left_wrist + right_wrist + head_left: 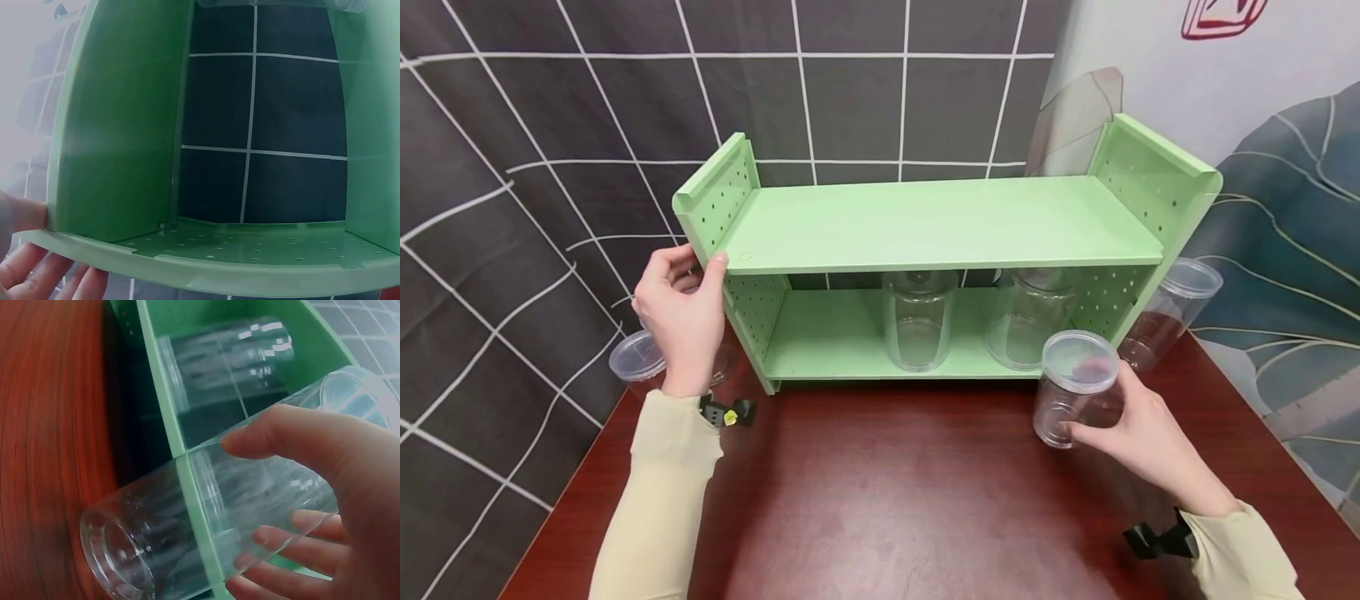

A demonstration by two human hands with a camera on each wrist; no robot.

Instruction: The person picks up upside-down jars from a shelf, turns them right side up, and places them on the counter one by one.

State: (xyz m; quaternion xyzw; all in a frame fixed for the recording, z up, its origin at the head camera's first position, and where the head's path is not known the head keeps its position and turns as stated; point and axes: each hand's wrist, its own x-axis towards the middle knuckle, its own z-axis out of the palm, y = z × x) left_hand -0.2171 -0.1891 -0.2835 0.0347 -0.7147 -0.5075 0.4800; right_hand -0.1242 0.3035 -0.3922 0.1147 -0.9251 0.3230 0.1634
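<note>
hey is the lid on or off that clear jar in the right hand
On: in the head view, a translucent lid sits across the top of the jar held by the right hand. Tightness: cannot tell.

Room runs over the worktop (880, 500) at lower centre into the lower shelf (831, 337) left of centre; right of centre, two clear jars (917, 337) and the held jar (1075, 379) obstruct.

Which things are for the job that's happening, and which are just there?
For the job:
Green shelf, its end held by the left grip
Clear lidded jar, held by the right grip
Probably the two jars on the lower level

Seemingly just there:
Jars outside the shelf, perhaps waiting
Red-brown table
Gridded backdrop
</note>
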